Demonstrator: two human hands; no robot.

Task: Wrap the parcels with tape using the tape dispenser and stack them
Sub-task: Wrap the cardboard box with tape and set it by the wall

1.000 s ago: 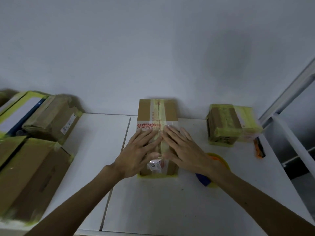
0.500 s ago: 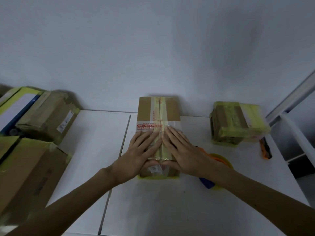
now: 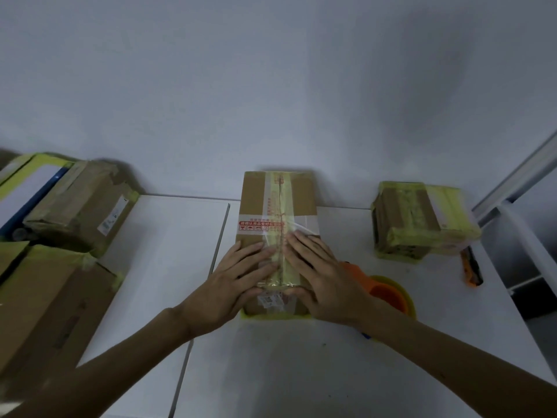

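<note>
A brown cardboard parcel (image 3: 278, 203) lies lengthwise on the white table (image 3: 301, 363), with a yellowish tape strip along its middle seam and a red-printed band across it. My left hand (image 3: 233, 282) and my right hand (image 3: 319, 276) lie flat on its near half, fingers straight, one on each side of the strip. The orange tape dispenser (image 3: 388, 292), with a yellow tape roll, sits just right of the parcel, partly hidden by my right wrist.
A tape-wrapped parcel (image 3: 422, 221) stands at the back right, an orange-and-black cutter (image 3: 471, 268) beside it. Several cardboard boxes (image 3: 75, 206) crowd the left side, a large one (image 3: 45, 306) nearest. A white frame (image 3: 527, 224) rises at the right edge.
Both hands have stayed flat on the parcel's tape strip, sliding slightly toward me. The view has shifted a little.
</note>
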